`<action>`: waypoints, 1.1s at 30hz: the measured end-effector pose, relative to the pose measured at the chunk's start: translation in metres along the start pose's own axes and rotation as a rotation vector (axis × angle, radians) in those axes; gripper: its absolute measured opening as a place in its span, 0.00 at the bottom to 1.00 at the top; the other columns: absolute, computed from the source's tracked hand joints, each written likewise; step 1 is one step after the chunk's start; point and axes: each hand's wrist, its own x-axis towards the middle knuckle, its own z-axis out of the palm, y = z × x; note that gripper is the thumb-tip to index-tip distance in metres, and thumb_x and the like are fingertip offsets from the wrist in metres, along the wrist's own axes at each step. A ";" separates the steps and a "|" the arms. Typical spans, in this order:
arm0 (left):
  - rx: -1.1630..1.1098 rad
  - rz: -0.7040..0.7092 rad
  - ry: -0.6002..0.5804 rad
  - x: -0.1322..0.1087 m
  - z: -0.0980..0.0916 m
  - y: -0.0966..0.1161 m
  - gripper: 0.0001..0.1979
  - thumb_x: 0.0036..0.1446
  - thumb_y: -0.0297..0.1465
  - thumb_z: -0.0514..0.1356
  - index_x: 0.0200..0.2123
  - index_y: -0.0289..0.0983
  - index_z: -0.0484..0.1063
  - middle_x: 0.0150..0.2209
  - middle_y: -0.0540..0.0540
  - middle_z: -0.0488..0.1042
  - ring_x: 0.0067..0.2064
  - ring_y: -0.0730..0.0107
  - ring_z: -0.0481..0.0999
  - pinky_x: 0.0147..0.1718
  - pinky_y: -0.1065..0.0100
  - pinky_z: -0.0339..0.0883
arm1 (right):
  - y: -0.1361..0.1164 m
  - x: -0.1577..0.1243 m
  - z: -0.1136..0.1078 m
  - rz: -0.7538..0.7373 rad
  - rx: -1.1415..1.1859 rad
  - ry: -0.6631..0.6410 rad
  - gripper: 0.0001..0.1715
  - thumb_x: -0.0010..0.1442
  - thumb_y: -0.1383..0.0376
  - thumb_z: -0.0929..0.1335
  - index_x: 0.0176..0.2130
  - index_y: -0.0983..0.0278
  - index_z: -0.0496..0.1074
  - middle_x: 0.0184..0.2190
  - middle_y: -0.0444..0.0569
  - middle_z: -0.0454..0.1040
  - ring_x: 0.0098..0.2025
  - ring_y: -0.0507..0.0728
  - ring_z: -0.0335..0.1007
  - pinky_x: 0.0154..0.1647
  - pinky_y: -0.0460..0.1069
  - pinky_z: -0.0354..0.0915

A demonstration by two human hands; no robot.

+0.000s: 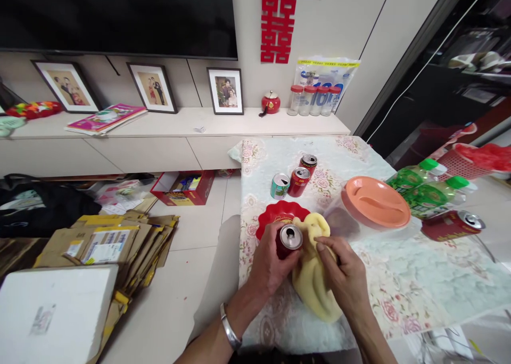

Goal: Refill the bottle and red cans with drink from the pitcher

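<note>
My left hand (269,263) is wrapped round a dark red drink can (290,238), its opened top facing up. A soft yellow cloth (317,284) hangs from my right hand (345,271), pinched between thumb and fingers right beside the can. Behind the can, partly covered by it, lies a red scalloped dish (279,212). Farther back on the table stand a small teal can (280,186), a red can (299,181) and another red can (308,163) with a dark rim.
A clear container with an orange lid (377,201) stands right of my hands. Beyond it are green-capped bottles (429,193) and a red can (453,225) lying tilted. The floral tablecloth (399,279) covers the table. Flattened cardboard (107,247) and a white foam box (56,311) lie at left.
</note>
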 end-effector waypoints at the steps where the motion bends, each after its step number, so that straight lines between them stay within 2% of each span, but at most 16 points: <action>1: 0.011 0.018 -0.006 0.000 0.000 0.000 0.29 0.53 0.27 0.69 0.57 0.42 0.66 0.57 0.41 0.74 0.59 0.51 0.75 0.61 0.46 0.69 | 0.002 -0.003 0.002 0.019 0.020 0.023 0.09 0.70 0.62 0.68 0.43 0.59 0.79 0.37 0.48 0.79 0.40 0.56 0.78 0.41 0.51 0.73; 6: 0.045 0.074 -0.020 -0.001 0.001 0.001 0.28 0.60 0.30 0.67 0.62 0.43 0.65 0.61 0.40 0.71 0.63 0.51 0.71 0.64 0.45 0.66 | 0.005 -0.004 0.023 0.077 0.125 0.008 0.14 0.69 0.60 0.68 0.50 0.58 0.81 0.38 0.48 0.80 0.42 0.57 0.80 0.44 0.52 0.74; 9: 0.042 0.093 -0.027 0.000 -0.001 0.001 0.28 0.61 0.33 0.68 0.62 0.44 0.66 0.60 0.40 0.72 0.62 0.51 0.72 0.63 0.46 0.67 | 0.008 0.001 0.034 0.125 0.154 0.014 0.16 0.68 0.59 0.68 0.49 0.60 0.82 0.37 0.50 0.81 0.41 0.58 0.79 0.43 0.53 0.74; 15: 0.030 0.095 -0.042 0.000 -0.001 -0.002 0.29 0.61 0.35 0.69 0.62 0.44 0.65 0.60 0.39 0.71 0.62 0.50 0.71 0.64 0.45 0.66 | 0.019 0.007 0.040 0.190 0.182 0.007 0.17 0.67 0.57 0.68 0.47 0.61 0.83 0.35 0.50 0.81 0.39 0.59 0.78 0.43 0.54 0.73; 23: 0.025 0.099 -0.041 -0.004 0.001 -0.008 0.28 0.61 0.34 0.68 0.62 0.42 0.64 0.61 0.37 0.70 0.64 0.47 0.70 0.64 0.42 0.66 | 0.027 -0.001 0.049 0.239 0.167 -0.047 0.18 0.68 0.56 0.67 0.46 0.60 0.84 0.36 0.51 0.82 0.41 0.60 0.78 0.44 0.54 0.72; 25: 0.027 0.094 -0.060 -0.005 0.001 -0.009 0.30 0.60 0.33 0.67 0.64 0.41 0.62 0.63 0.35 0.69 0.66 0.46 0.69 0.65 0.40 0.64 | 0.028 -0.003 0.051 0.242 0.152 -0.045 0.18 0.67 0.56 0.67 0.47 0.60 0.84 0.36 0.51 0.82 0.39 0.59 0.78 0.43 0.54 0.72; 29: 0.052 0.095 -0.100 -0.006 -0.002 -0.008 0.37 0.56 0.23 0.63 0.67 0.40 0.57 0.66 0.35 0.66 0.69 0.46 0.67 0.68 0.38 0.61 | 0.029 -0.006 0.055 0.251 0.122 -0.035 0.19 0.67 0.58 0.66 0.47 0.62 0.83 0.34 0.51 0.81 0.38 0.60 0.77 0.44 0.55 0.72; 33: 0.051 0.091 -0.104 -0.004 -0.005 -0.004 0.34 0.56 0.23 0.61 0.65 0.40 0.59 0.65 0.35 0.69 0.67 0.48 0.69 0.67 0.40 0.64 | 0.030 -0.006 0.055 0.250 0.108 -0.043 0.20 0.68 0.57 0.65 0.48 0.62 0.83 0.38 0.53 0.82 0.42 0.60 0.78 0.47 0.56 0.72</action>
